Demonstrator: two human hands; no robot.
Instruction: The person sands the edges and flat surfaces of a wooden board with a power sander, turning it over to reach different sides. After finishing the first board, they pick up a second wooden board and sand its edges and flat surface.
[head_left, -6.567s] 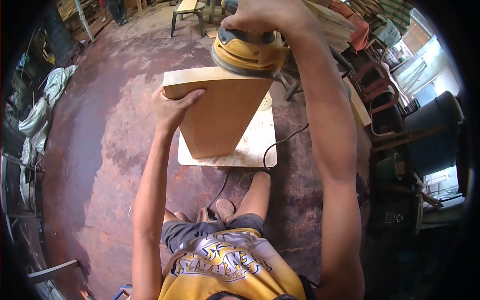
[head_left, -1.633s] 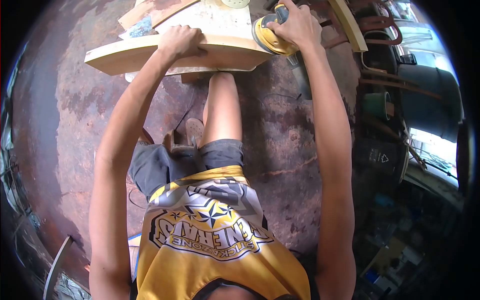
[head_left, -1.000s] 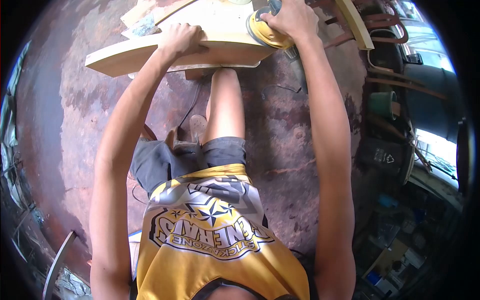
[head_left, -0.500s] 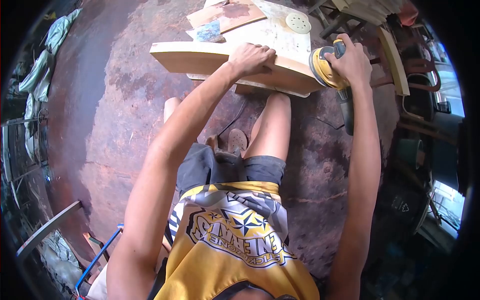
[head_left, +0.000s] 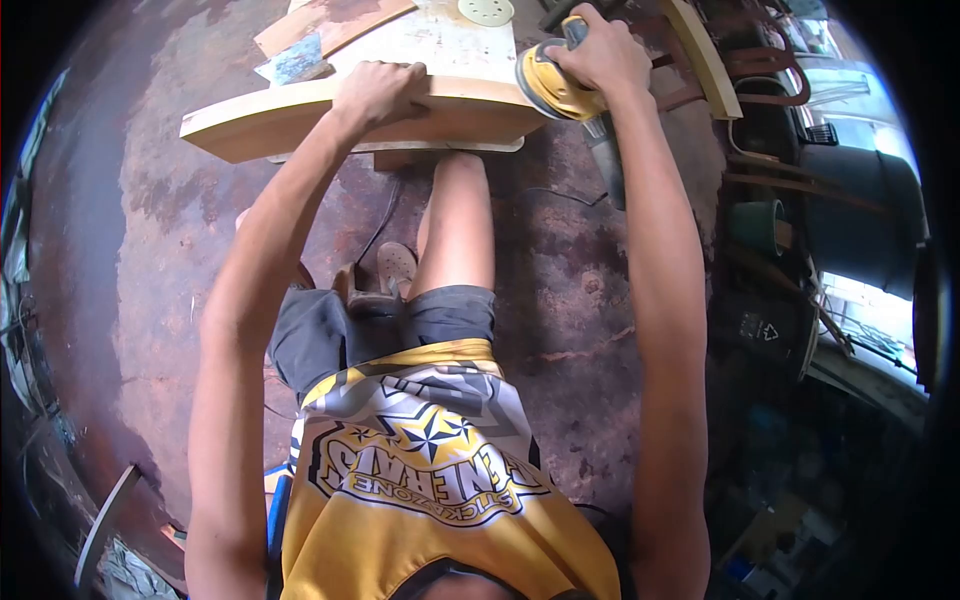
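A long wooden board [head_left: 270, 127] stands on edge along the near side of a low white work surface [head_left: 440, 40]. Over its top edge, near the middle, my left hand [head_left: 378, 95] is closed, gripping the board. My right hand [head_left: 605, 58] is wrapped round a yellow and black sander [head_left: 555, 85], whose round pad faces the board's right end. Whether the pad touches the wood I cannot tell. The sander's dark dust canister [head_left: 605, 165] hangs below my right wrist.
Thin wood pieces [head_left: 335, 25], a blue-stained sheet [head_left: 292, 62] and a round sanding disc [head_left: 486, 10] lie on the work surface. A pale plank [head_left: 702, 60] and a green bucket [head_left: 758, 226] are at the right. A cord [head_left: 565, 192] lies on the floor.
The whole view has shifted, so the board, both hands and the sander appear farther left and slightly higher. My left hand still grips the board, and my right hand still holds the sander.
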